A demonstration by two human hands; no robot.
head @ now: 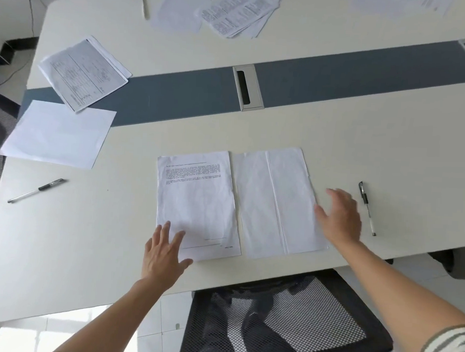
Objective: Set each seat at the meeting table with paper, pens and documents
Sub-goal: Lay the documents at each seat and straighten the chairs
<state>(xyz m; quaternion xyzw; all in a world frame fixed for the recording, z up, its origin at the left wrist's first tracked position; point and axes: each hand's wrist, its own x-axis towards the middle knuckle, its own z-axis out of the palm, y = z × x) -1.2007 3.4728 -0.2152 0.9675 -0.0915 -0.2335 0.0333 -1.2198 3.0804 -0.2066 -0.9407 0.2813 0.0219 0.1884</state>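
Note:
A printed document (197, 201) and a blank creased sheet (276, 203) lie side by side at the near seat of the white meeting table (113, 236). My left hand (164, 256) rests open with spread fingers on the document's lower left corner. Over the blank sheet's right edge my right hand (340, 217) is open, fingers straight; contact with the paper is unclear. A black-capped pen (367, 208) lies just right of that hand.
At the left end lie a blank sheet (59, 134), a printed document (84, 73) and a pen (36, 190). Across the table sit more papers (236, 12) and a white pen (145, 8). A cable port (247, 87) interrupts the grey centre strip. A mesh chair (285, 320) stands below me.

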